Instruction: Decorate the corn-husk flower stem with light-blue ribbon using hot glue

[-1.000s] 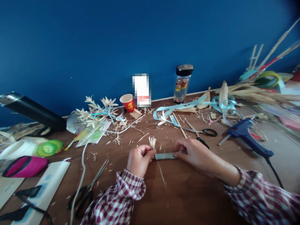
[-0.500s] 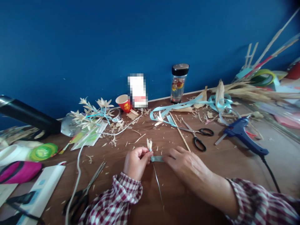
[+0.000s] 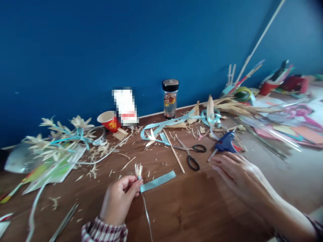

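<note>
My left hand (image 3: 118, 201) pinches the base of a small straw flower (image 3: 138, 169), with a strip of light blue ribbon (image 3: 158, 181) trailing from it across the wooden table (image 3: 191, 208). A thin stem runs down from the pinch toward me. My right hand (image 3: 237, 169) hovers over the table with fingers stretched out, holding nothing. Its fingertips are close to the blue glue gun (image 3: 224, 143). Black-handled scissors (image 3: 190, 154) and a wooden stick (image 3: 174, 151) lie between the hands' far side and the wall.
A bunch of straw flowers tied with blue ribbon (image 3: 63, 137) lies at left. A red paper cup (image 3: 108, 120) and a jar with a black lid (image 3: 170, 99) stand by the blue wall. Dried husks, ribbon loops and coloured paper (image 3: 290, 124) crowd the right. Second scissors (image 3: 64, 223) lie near left.
My right hand let go of the ribbon strip and moved right toward the glue gun. The view swung right. My left hand kept its pinch on the flower.
</note>
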`<control>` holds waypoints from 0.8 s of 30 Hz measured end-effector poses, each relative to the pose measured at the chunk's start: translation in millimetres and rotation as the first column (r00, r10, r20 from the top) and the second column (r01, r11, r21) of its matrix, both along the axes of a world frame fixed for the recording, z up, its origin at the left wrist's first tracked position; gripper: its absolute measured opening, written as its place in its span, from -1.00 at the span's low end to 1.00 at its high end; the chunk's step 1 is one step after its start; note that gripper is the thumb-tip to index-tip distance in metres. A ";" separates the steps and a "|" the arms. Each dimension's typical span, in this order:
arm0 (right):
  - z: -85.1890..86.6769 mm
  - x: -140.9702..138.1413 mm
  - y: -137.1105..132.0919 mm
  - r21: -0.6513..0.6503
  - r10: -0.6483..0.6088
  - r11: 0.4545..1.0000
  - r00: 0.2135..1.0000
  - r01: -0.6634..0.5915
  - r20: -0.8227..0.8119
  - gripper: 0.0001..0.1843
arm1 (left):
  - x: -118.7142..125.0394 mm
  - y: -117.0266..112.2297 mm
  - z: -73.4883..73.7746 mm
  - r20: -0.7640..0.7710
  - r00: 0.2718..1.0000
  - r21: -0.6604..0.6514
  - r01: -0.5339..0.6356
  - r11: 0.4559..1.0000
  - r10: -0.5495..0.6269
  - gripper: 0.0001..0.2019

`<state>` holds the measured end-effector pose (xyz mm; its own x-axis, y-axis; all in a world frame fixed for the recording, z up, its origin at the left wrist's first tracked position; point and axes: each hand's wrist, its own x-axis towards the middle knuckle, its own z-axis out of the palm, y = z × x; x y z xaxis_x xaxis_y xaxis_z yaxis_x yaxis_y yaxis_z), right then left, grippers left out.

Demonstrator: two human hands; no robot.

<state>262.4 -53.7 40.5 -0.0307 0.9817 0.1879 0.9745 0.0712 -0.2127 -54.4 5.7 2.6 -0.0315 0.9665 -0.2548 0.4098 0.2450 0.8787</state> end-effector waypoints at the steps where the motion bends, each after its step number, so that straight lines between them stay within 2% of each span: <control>1: 1.1 12.3 -1.8 0.027 -0.068 0.997 0.996 0.067 0.050 -0.81 | 0.2 0.1 1.5 -0.021 1.000 0.008 -0.002 1.000 0.002 -0.73; 5: -3.6 53.3 -3.1 0.187 -0.288 0.951 0.928 0.247 0.236 -0.72 | 1.5 0.5 6.6 -0.086 0.996 -0.002 -0.001 1.000 0.001 -0.67; 7: -12.0 66.8 -0.7 0.196 -0.357 0.930 0.894 0.312 0.270 -0.66 | 2.1 0.5 7.7 -0.102 0.995 -0.009 0.005 1.000 -0.006 -0.64; 9: -22.3 75.6 2.6 0.146 -0.372 0.927 0.892 0.344 0.259 -0.62 | 2.8 0.4 8.1 -0.113 0.994 -0.008 0.000 1.000 -0.001 -0.63; 12: -35.0 81.8 5.7 0.051 -0.309 0.951 0.932 0.305 0.190 -0.63 | 3.4 -0.1 7.8 -0.120 0.993 -0.002 -0.008 1.000 0.008 -0.65; 14: -38.2 83.2 5.2 0.047 -0.286 0.958 0.945 0.283 0.161 -0.65 | 3.4 -0.3 6.8 -0.104 0.995 -0.002 -0.001 1.000 0.001 -0.66; 19: -24.1 85.9 -0.6 0.167 -0.331 0.934 0.941 0.317 0.065 -0.65 | 1.0 0.3 1.3 -0.038 0.999 -0.015 -0.004 1.000 0.003 -0.66; 22: -8.0 88.2 -2.8 0.123 -0.387 0.911 0.920 0.393 -0.069 -0.68 | -0.4 0.6 -0.7 -0.030 1.000 -0.024 -0.007 1.000 0.006 -0.65; 24: 2.6 87.2 -3.4 0.061 -0.455 0.879 0.870 0.473 -0.188 -0.70 | -1.2 0.8 -0.9 -0.047 0.999 -0.018 0.007 1.000 -0.008 -0.65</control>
